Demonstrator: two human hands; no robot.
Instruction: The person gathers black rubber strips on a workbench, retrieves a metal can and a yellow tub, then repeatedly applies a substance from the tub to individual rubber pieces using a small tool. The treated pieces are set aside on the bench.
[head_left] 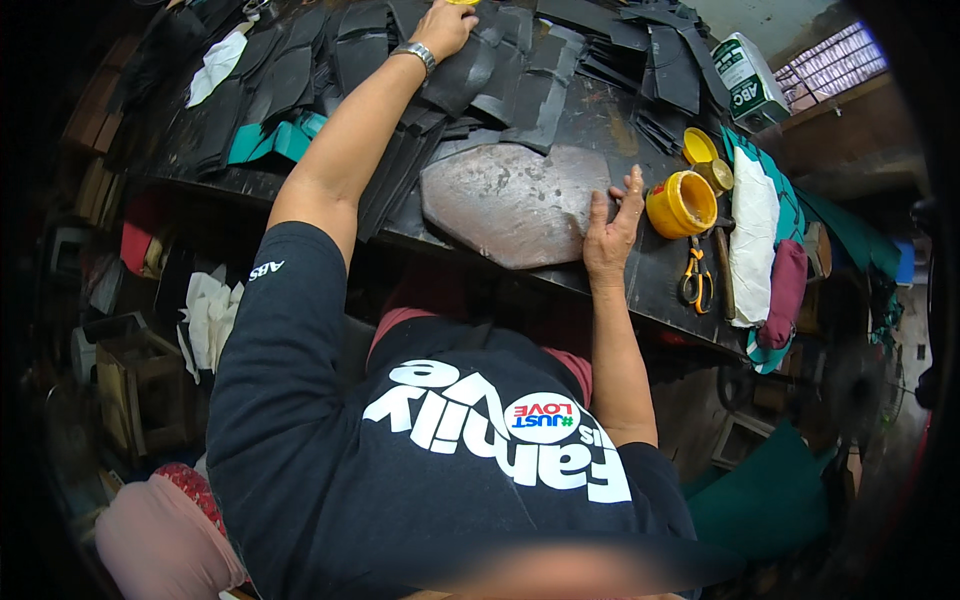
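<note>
Slab sits flat at the near edge of the dark table: grey-brown, worn, dark specks up top, blunt angular outline. Right hand lies against its right end, fingers extended and spread, nothing gripped; forearm points straight away from the body. Farther out, left arm is stretched over black sheets; left hand is partly curled beside a cut-off yellow thing, grip can't be told.
</note>
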